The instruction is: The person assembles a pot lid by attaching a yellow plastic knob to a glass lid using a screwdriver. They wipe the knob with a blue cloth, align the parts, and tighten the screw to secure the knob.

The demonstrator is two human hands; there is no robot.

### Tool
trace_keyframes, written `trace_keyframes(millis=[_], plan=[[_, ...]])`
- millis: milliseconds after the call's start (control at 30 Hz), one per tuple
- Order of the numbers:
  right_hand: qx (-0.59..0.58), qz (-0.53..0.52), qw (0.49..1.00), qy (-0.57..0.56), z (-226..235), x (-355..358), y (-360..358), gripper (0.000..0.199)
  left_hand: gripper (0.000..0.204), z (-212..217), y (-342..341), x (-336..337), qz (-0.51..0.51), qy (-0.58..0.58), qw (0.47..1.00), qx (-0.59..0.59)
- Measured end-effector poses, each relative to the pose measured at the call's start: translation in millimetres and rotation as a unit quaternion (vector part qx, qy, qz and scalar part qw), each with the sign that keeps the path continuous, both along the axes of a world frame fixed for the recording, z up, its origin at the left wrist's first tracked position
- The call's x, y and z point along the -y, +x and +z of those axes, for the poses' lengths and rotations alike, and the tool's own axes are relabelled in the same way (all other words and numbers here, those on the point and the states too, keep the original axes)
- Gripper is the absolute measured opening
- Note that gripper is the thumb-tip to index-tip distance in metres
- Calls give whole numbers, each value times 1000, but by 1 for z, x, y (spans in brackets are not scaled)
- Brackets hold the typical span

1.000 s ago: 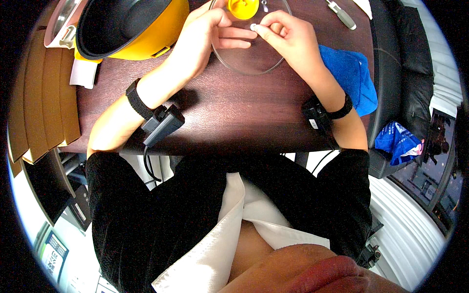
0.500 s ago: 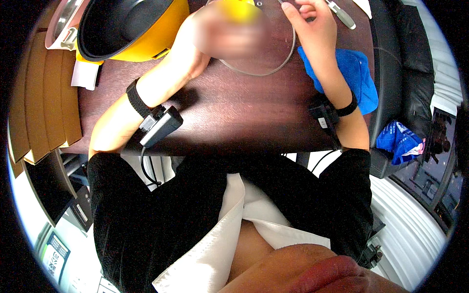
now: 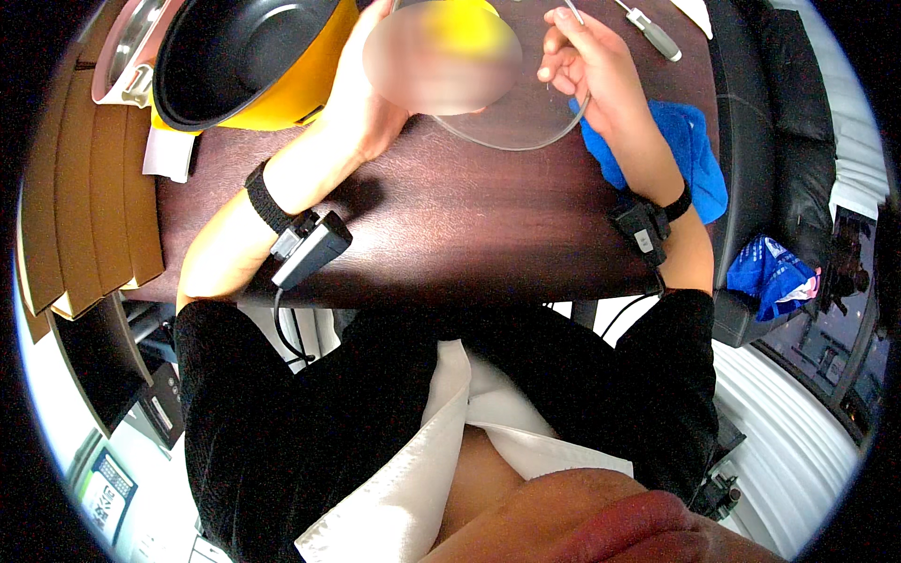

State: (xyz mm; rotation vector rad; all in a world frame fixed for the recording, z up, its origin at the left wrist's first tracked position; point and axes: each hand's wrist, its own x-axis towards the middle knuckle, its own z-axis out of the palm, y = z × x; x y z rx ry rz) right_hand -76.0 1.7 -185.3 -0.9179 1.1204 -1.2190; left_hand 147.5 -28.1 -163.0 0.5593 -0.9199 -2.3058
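Note:
At the top of the head view, a smeared patch hides the fingers of my left hand [image 3: 383,120]. Its palm lies against a round piece with a thin clear rim [image 3: 516,147], which looks like a glass lid. Above the patch shows a yellow part [image 3: 474,21], partly blurred. Over the right side of the rim is my right hand [image 3: 596,70], its fingers curled and the thumb raised toward a fingertip. Whatever sits in that pinch is too small to make out. A tool with a grey handle [image 3: 657,38], perhaps a screwdriver, lies beyond my right hand.
A yellow pot [image 3: 291,89] with a black inside stands at the upper left, beside a pink container [image 3: 117,89]. A blue cloth [image 3: 690,155] lies under my right forearm. Brown cardboard [image 3: 103,197] lines the left side. Right of the dark table [image 3: 422,216] is a black seat [image 3: 779,122].
My right hand has turned and dropped slightly toward me, and its fingers are more curled. The clear rim has shifted right. My left hand stays nearly in place.

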Motion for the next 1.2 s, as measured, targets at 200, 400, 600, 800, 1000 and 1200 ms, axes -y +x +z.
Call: trace_keyframes(millis=[200, 400, 600, 800, 1000, 1200], plan=[[28, 7, 999, 43, -3, 1, -5, 28, 70, -1, -2, -4, -49, 12, 998, 36], [24, 0, 998, 49, -3, 2, -6, 28, 74, 2, -2, -5, -66, 21, 997, 28], [33, 9, 999, 43, -6, 2, -6, 28, 79, 6, -3, -7, -78, 12, 996, 37], [39, 11, 998, 37, -6, 2, -5, 28, 81, 6, -3, -7, -81, 15, 996, 28], [34, 6, 999, 28, -7, 1, -5, 29, 81, 18, -2, -8, -88, 18, 995, 49], [28, 2, 999, 24, -6, 1, -6, 28, 98, 16, -2, -9, -73, 42, 995, 44]])
